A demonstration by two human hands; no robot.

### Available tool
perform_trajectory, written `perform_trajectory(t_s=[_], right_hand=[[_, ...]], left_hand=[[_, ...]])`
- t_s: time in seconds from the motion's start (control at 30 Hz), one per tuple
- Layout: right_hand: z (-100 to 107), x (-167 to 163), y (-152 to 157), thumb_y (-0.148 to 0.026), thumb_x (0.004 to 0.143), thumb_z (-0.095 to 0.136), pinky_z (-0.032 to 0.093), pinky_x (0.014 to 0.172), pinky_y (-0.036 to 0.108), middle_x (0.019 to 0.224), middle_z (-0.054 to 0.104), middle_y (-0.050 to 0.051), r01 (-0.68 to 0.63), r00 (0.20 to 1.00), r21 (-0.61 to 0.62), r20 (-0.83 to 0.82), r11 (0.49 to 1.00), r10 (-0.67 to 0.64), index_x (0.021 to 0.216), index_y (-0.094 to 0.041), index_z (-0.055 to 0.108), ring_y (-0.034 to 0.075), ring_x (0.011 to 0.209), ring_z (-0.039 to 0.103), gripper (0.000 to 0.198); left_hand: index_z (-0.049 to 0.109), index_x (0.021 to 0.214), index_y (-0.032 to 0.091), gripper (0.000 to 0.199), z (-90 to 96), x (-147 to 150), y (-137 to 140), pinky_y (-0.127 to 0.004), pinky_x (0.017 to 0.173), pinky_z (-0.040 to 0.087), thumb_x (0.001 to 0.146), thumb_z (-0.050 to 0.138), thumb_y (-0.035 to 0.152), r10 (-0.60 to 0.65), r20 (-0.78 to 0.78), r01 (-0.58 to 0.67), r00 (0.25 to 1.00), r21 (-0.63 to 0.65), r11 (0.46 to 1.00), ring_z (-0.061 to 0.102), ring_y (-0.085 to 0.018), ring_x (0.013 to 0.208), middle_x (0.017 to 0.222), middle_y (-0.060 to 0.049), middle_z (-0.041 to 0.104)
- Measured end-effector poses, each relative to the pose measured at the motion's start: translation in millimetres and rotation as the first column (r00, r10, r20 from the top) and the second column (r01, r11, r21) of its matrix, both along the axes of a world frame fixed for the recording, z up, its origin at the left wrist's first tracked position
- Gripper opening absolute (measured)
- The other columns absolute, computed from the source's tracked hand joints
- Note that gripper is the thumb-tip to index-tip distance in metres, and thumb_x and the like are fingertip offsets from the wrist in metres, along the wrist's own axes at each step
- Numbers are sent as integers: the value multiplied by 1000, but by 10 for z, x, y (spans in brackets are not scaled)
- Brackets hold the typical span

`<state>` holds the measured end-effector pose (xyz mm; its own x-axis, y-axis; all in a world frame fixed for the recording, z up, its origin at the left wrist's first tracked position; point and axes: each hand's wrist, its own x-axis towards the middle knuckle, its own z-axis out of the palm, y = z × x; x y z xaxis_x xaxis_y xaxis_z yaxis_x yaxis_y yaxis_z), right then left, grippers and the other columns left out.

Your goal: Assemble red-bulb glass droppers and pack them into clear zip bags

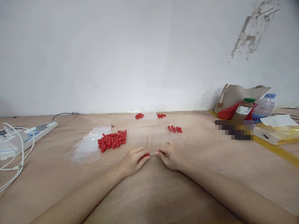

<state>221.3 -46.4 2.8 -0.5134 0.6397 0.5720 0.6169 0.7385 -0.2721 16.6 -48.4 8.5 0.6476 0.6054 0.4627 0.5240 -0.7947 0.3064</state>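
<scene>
Between the thumb and fingers of my left hand (135, 161) is a red rubber dropper bulb (145, 155). My right hand (170, 156) pinches a thin clear glass pipette tube (152, 153), whose left end meets the bulb; how deep it sits inside, I cannot tell. Just beyond my hands lie rows of clear tubes (136, 137). Several droppers with red bulbs fitted (175, 129) lie at the right end of these rows. A heap of loose red bulbs (112, 141) is left of the tubes, beside clear plastic bags (87, 146).
Small packs with red bulbs (139, 116) lie near the wall. At left is a white power strip (44, 129) with cables (22, 155). On the right stand a green-capped bottle (244, 110), a clear water bottle (265, 107), a beige bag (238, 93) and a yellow packet (277, 132).
</scene>
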Motion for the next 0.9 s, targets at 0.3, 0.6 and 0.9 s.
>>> perform_trajectory(t_s=[0.3,0.6,0.9], right_hand=[[230,-27,21,-24,85,44,29,66,28,74,59,4,20,979,119,199,993,-43,73,-17,57,14,71,52,19],[345,756,592,-31,75,48,33,54,23,68,64,5,654,691,-318,-116,686,-713,69,-17,62,15,61,55,21],[55,861,697,-44,72,47,34,55,26,63,63,6,757,579,-389,25,526,-815,59,-20,62,17,60,57,31]], left_hand=[[58,97,20,18,42,-85,99,-33,76,39,86,46,29,123,35,-127,992,211,969,54,-18,80,86,-5,62],[47,112,22,30,40,-109,115,-36,83,41,81,49,25,205,103,-214,973,93,972,49,-22,97,104,-7,54],[54,101,21,21,27,-109,131,-33,78,42,81,50,22,176,66,-181,982,67,981,51,-20,89,95,-6,54]])
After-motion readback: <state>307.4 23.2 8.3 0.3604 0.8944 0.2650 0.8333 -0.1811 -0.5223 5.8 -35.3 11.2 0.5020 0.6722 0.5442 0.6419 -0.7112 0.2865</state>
